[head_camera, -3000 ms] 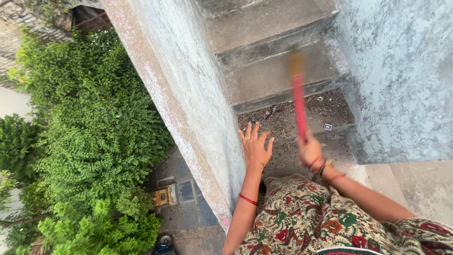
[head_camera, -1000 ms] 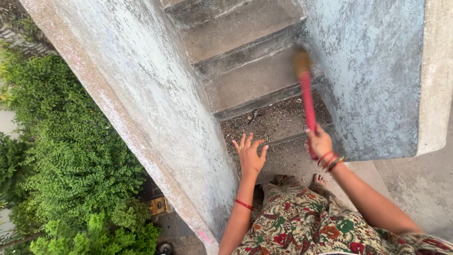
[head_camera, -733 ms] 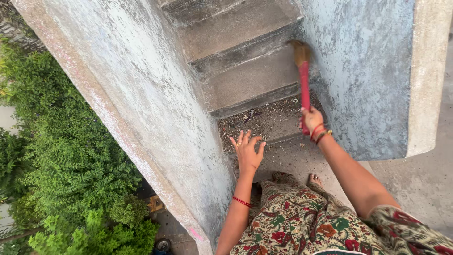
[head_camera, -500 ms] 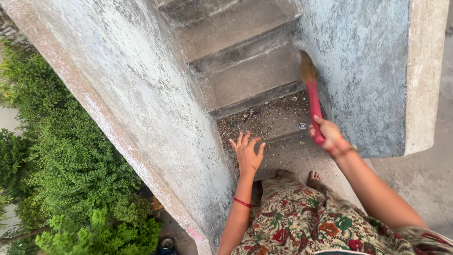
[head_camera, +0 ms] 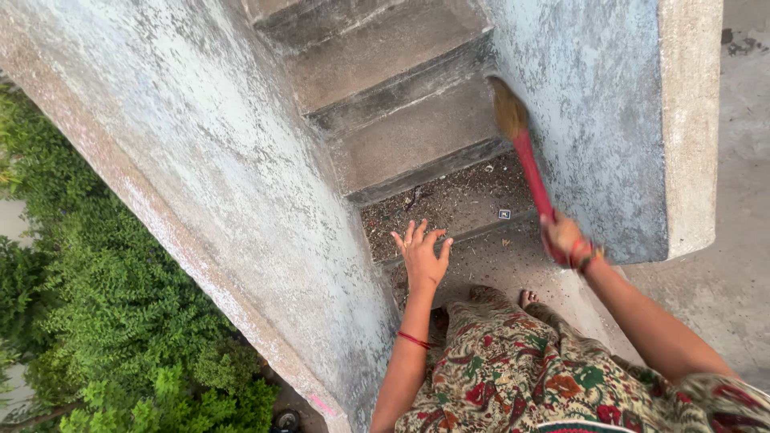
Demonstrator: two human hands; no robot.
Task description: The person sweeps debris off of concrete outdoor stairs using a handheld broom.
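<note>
While the right hand [head_camera: 564, 238] grips the red handle's lower end, the broom [head_camera: 523, 152] runs as one long slanted line up and to the left, its straw head against the wall [head_camera: 593, 120] at the far edge of a step [head_camera: 417, 140]. Debris [head_camera: 449, 200] covers the nearer step. Apart from the broom, the left hand [head_camera: 423, 255] hangs open, fingers spread, holding nothing.
</note>
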